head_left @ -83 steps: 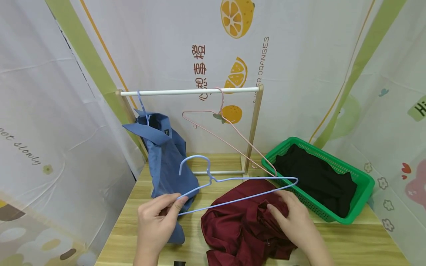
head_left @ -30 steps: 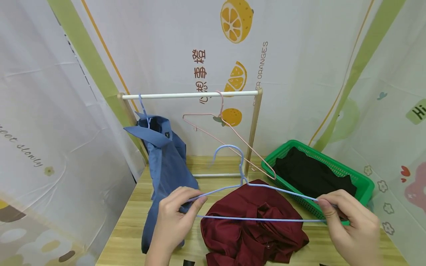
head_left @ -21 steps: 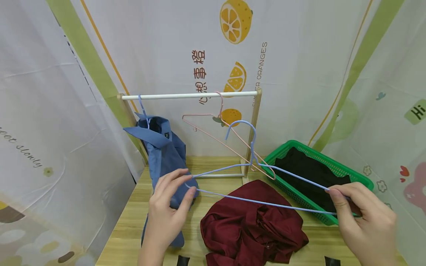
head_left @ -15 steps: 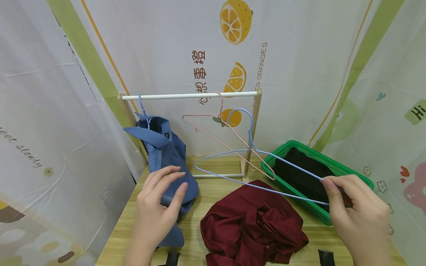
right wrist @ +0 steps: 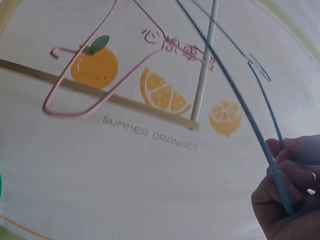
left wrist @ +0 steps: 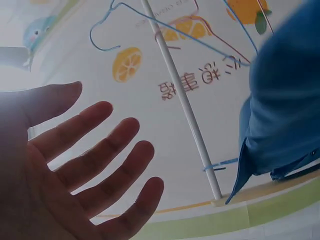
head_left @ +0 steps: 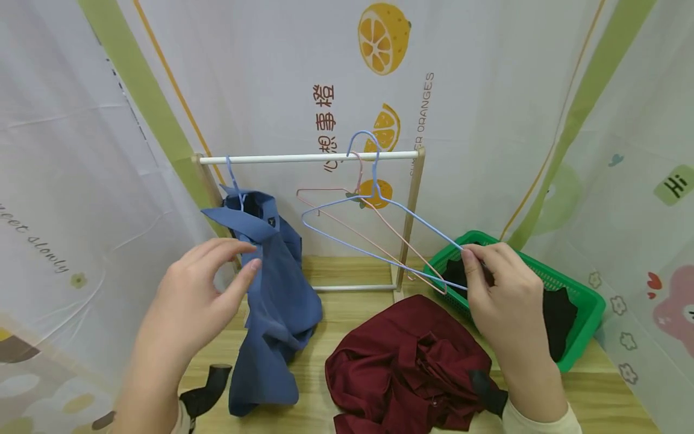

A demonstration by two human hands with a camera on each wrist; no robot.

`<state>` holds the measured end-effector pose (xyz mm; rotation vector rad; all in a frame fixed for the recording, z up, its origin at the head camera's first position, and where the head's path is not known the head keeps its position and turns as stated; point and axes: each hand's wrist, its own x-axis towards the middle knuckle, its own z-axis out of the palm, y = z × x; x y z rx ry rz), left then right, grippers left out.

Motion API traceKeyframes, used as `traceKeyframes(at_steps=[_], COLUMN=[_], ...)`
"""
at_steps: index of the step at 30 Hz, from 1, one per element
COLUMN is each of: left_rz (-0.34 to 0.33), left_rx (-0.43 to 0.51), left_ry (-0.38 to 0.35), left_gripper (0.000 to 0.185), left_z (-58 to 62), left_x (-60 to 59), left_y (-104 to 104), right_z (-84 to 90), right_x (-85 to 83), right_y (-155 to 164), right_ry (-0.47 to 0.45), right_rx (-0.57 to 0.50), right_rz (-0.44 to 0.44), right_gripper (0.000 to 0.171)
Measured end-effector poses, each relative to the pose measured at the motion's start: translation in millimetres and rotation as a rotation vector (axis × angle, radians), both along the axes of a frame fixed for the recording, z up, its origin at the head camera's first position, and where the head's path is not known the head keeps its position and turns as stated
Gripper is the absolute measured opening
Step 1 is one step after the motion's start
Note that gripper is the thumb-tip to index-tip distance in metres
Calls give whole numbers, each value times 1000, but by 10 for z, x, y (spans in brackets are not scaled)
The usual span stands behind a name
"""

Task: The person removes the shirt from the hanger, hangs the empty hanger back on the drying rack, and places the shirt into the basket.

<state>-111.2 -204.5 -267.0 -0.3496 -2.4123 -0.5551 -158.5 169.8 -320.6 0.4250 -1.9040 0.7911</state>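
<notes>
A blue wire hanger (head_left: 347, 244) is pinched at its right end by my right hand (head_left: 501, 289), its hook raised in front of the rack's white rail (head_left: 303, 159). In the right wrist view the fingers curl round the hanger's end. My left hand (head_left: 203, 295) is lifted at the left with nothing in it; the left wrist view shows its fingers (left wrist: 117, 165) spread. Near that hand a blue shirt (head_left: 276, 289) hangs from another blue hanger (head_left: 233, 175) at the rail's left end. Behind the held hanger, a bare pink hanger (head_left: 374, 208) hangs on the rail.
A crumpled dark red garment (head_left: 401, 367) lies on the wooden table (head_left: 320, 386) at front centre. To the right stands a green basket (head_left: 588, 331) with black cloth (head_left: 558, 319) inside. The rack's right wooden post (head_left: 410, 223) rises behind the hangers. Printed curtains (head_left: 477, 120) surround the table.
My right hand takes hold of the blue hanger's right end and lifts it up and forward to rail height. My left hand lets go of it and moves left and up.
</notes>
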Motion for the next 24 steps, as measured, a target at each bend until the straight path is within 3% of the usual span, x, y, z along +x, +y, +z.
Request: traceKeyframes(at_steps=[6, 12, 18, 24], left_rz=[45, 104, 161, 165], left_rx=[-84, -182, -364, -395], left_ry=[-171, -261, -283, -376], left_gripper=[33, 47, 64, 70], left_z=[296, 544, 549, 508], left_x=[-337, -917, -1381, -1572], left_y=[-231, -312, -356, -410], right_z=[27, -4, -64, -139], right_x=[-135, -254, -338, -390], right_y=[-217, -385, -565, -767], right_ry=[-122, -190, -253, -285], right_rx=[68, 77, 66, 67], right_rz=[45, 49, 101, 148], right_gripper=[17, 19, 22, 28])
